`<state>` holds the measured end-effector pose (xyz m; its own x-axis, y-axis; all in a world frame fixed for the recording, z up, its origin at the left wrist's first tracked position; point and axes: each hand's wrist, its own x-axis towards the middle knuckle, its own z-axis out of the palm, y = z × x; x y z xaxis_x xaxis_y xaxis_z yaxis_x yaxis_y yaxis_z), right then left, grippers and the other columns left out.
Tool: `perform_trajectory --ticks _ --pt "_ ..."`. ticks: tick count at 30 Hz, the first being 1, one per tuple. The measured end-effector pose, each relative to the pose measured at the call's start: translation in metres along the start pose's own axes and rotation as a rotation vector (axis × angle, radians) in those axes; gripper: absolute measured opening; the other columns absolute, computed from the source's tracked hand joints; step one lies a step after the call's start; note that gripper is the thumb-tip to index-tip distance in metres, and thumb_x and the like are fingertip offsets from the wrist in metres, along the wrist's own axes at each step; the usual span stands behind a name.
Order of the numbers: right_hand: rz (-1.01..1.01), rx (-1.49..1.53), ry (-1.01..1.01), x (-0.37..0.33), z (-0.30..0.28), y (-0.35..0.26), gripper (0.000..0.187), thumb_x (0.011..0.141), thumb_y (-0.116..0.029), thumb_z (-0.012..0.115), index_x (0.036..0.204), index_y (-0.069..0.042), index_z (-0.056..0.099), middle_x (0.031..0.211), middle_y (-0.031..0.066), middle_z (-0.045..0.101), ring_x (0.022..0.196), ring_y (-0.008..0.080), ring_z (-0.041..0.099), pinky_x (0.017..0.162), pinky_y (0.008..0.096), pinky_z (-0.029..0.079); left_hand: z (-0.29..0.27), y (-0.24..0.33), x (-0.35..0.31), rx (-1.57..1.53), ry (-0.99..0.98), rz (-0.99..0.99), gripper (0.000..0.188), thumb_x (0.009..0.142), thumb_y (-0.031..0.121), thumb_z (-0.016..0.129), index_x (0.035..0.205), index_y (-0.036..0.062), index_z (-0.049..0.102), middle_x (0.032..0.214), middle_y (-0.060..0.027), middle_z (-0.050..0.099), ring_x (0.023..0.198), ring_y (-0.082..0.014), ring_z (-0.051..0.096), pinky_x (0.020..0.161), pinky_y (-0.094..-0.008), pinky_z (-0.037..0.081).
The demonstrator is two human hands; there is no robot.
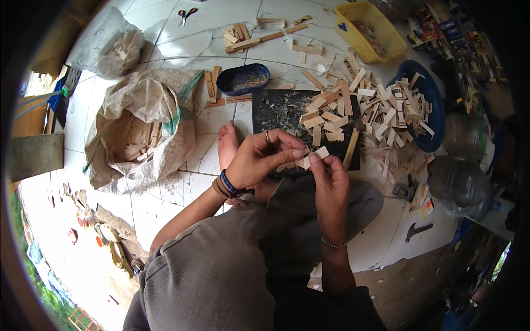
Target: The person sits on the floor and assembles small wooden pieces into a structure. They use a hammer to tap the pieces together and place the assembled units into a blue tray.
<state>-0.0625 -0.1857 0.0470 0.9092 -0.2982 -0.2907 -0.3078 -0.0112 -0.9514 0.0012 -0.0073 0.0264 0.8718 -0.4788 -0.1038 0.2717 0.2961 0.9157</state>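
Observation:
Above my bent legs both hands are brought together over a dark board strewn with shavings. My right hand pinches a small flat piece of pale wood between thumb and fingertips. Thumb and forefinger of my left hand are pressed together at the left end of the same small work; whether a separate bit is between them is too small to tell. Short wooden pieces lie on the board's right part. A yellowish stick or handle rests along the board's right edge.
Loose wood pieces spill from a blue basin on the right. A yellow tub and small blue tray stand beyond the board. An open sack sits left; scissors lie far off, a hammer right.

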Motion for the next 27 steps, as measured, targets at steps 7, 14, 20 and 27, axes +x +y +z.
perform_trajectory --ticks 7,14,20,27 --pt "-0.014 -0.014 0.002 0.001 0.001 0.002 0.022 0.104 -0.022 0.070 0.102 -0.002 0.062 0.083 -0.0035 0.063 0.071 -0.0001 0.051 0.058 0.0206 0.037 0.002 -0.008 -0.005 0.206 -0.041 0.149 0.014 0.099 0.002 0.071 0.112 -0.0017 0.066 0.108 -0.0075 0.073 0.104 -0.0133 0.069 0.094 -0.0286 0.055" --pt "-0.050 -0.050 0.011 0.002 0.000 0.005 0.023 0.104 -0.023 0.071 0.099 -0.002 0.063 0.076 -0.0059 0.059 0.066 -0.0010 0.045 0.054 0.0216 0.033 0.000 -0.010 0.002 0.458 -0.086 0.302 0.015 0.098 0.001 0.071 0.112 -0.0020 0.066 0.107 -0.0108 0.074 0.103 -0.0186 0.071 0.092 -0.0298 0.054" --pt "-0.037 -0.030 0.001 0.003 0.000 0.006 0.023 0.104 -0.023 0.070 0.099 -0.003 0.062 0.074 -0.0073 0.055 0.064 -0.0011 0.041 0.053 0.0223 0.030 -0.003 -0.006 0.004 0.611 -0.098 0.446 0.015 0.094 0.000 0.072 0.109 -0.0005 0.069 0.108 -0.0131 0.075 0.103 -0.0271 0.072 0.090 -0.0353 0.055" --pt "-0.040 -0.033 -0.006 0.003 0.000 0.007 0.022 0.105 -0.023 0.069 0.100 -0.003 0.062 0.075 -0.0071 0.054 0.064 -0.0012 0.040 0.052 0.0220 0.029 -0.004 0.000 0.003 0.638 -0.113 0.449 0.010 0.096 0.001 0.068 0.106 0.0009 0.071 0.112 -0.0139 0.075 0.106 -0.0288 0.070 0.091 -0.0375 0.054"
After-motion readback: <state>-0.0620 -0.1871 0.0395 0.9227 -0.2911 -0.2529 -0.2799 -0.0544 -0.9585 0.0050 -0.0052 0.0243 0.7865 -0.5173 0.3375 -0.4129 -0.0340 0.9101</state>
